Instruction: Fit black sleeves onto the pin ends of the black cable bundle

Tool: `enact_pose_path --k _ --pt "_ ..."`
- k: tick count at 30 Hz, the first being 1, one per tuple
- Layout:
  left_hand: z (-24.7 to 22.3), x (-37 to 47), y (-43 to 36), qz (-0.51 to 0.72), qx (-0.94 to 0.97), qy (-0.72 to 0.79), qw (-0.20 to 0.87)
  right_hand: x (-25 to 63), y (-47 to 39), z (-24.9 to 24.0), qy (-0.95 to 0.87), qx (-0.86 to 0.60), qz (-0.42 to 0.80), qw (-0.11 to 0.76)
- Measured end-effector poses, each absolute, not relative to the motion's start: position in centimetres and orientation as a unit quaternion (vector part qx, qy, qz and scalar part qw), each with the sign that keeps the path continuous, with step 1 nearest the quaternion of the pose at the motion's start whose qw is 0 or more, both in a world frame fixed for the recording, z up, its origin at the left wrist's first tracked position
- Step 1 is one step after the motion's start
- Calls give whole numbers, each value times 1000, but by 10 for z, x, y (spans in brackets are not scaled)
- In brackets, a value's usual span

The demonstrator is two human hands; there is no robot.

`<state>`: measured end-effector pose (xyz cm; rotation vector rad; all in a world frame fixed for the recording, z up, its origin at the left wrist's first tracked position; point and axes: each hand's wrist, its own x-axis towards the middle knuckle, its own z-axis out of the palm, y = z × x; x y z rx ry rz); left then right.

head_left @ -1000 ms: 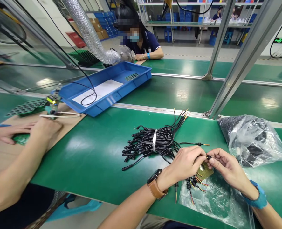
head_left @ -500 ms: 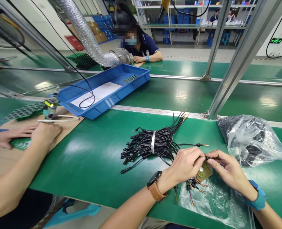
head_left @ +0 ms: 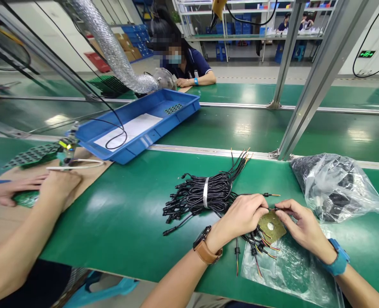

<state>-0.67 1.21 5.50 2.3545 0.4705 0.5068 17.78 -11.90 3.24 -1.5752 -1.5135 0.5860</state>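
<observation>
My left hand is closed in a pinch on a thin black cable. A short stretch of it runs across to my right hand, whose thumb and forefinger grip a small black piece on the cable. Below the fingers lies a brassy square plate with a round hole. Beside the plate, several cable ends with black collars and red, yellow and black wires lie partly on a clear plastic bag. To the left rests a bundle of black cables tied with a white band.
A clear bag of black parts lies at the right, by a metal post. A blue tray stands at the back left. A co-worker's hands work at the left; another person sits opposite.
My hands have drawn slightly apart, the left one shifting left, so a bit of cable now shows between them. More of the brassy plate is uncovered. The view has shifted slightly.
</observation>
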Motion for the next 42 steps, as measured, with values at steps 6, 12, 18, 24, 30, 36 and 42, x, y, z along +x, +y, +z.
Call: enact_pose_path --k 6,12,18,24,30,36,42 --pt "42 -3 10 188 909 179 325 164 -113 31 -643 -601 215 423" --pt "42 -4 13 149 933 182 273 159 -109 27 -671 -582 189 419" --pt "57 -5 17 122 921 188 319 161 -107 26 -667 -589 199 410" --pt "52 -4 17 155 891 211 371 162 -107 23 -654 -598 186 425" --pt "44 -3 18 159 891 188 382 156 -104 22 -668 -583 193 421" --pt "50 -4 19 126 909 200 342 158 -103 27 -666 -584 208 415" --pt "54 -5 19 117 892 215 380 165 -104 24 -656 -602 212 403"
